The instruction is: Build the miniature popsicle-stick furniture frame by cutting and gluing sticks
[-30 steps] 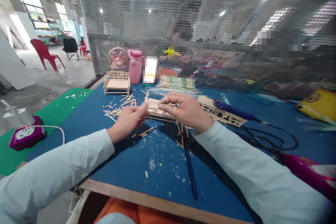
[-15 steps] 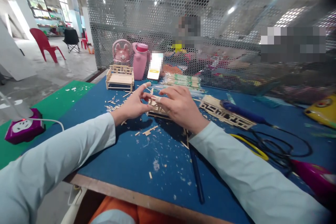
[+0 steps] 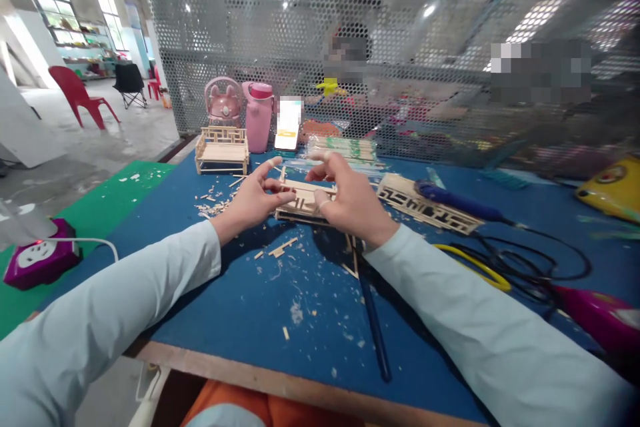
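A small wooden stick frame (image 3: pixel 301 201), part of a model, lies on the blue mat (image 3: pixel 280 293) between my two hands. My left hand (image 3: pixel 253 199) pinches its left end with thumb and fingers, the forefinger raised. My right hand (image 3: pixel 345 197) grips its right end, thumb pressed on the wood and the other fingers lifted and spread above it. Both sleeves are pale blue.
A finished wooden bench model (image 3: pixel 223 150) stands at the back left by a pink fan (image 3: pixel 223 101) and pink bottle (image 3: pixel 258 117). A lattice panel (image 3: pixel 425 210), a blue soldering tool (image 3: pixel 457 205), black cables (image 3: pixel 545 263), wood scraps (image 3: pixel 217 203) and a purple power strip (image 3: pixel 37 260) lie around. Mesh screen (image 3: pixel 400 47) behind.
My left hand went from a loose fist beside the frame to pinching its left end. My right hand's fingers lifted and spread while it keeps hold of the right end.
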Available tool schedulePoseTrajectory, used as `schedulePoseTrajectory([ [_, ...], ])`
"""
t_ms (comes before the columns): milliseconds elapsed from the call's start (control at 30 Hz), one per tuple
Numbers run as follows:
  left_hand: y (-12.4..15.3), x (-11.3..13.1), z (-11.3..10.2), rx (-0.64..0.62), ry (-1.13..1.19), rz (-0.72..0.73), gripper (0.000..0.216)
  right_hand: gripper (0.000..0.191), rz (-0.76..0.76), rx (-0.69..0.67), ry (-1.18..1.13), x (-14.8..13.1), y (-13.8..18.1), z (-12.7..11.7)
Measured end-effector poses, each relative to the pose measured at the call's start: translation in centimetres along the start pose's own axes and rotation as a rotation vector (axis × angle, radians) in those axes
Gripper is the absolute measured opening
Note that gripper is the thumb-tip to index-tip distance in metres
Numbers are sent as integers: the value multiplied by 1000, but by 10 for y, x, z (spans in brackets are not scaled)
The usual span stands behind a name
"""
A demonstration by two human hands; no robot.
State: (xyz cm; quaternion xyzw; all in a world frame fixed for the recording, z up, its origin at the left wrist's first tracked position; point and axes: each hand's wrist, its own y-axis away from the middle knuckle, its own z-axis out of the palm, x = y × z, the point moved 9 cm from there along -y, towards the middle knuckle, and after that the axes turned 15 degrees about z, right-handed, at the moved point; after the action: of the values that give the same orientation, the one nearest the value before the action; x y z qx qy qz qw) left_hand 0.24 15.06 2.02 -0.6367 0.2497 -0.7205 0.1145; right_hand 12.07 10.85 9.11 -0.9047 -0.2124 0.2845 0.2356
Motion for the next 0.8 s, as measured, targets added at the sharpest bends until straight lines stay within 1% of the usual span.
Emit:
schedulePoseTrajectory([
  [133, 1, -3, -1, 20, 20, -22, 76, 50, 40, -64, -7, 1, -2, 5],
  [400, 2, -6, -1, 32, 30, -50, 71, 48, 91, -93, 2, 3, -2, 6],
  [500, 2, -6, -1, 19, 29, -44, 73, 50, 76, -98, -4, 3, -1, 7],
  [567, 2, -6, 0, 12, 39, -24, 73, 48, 15, -52, 3, -1, -1, 4],
  [600, 2, -5, 0, 9, 47, -11, 73, 44, -41, -21, 22, -4, 0, 3],
  [667, 2, -5, 0, 4, 54, 7, 72, 32, -182, 27, 112, -14, 4, 3],
  [733, 2, -4, 0, -1, 44, 7, 73, 21, -303, 36, 235, -21, 8, 10],
  [800, 2, -3, 0, -7, 29, 5, 74, 22, -366, 47, 320, -22, 10, 15],
])
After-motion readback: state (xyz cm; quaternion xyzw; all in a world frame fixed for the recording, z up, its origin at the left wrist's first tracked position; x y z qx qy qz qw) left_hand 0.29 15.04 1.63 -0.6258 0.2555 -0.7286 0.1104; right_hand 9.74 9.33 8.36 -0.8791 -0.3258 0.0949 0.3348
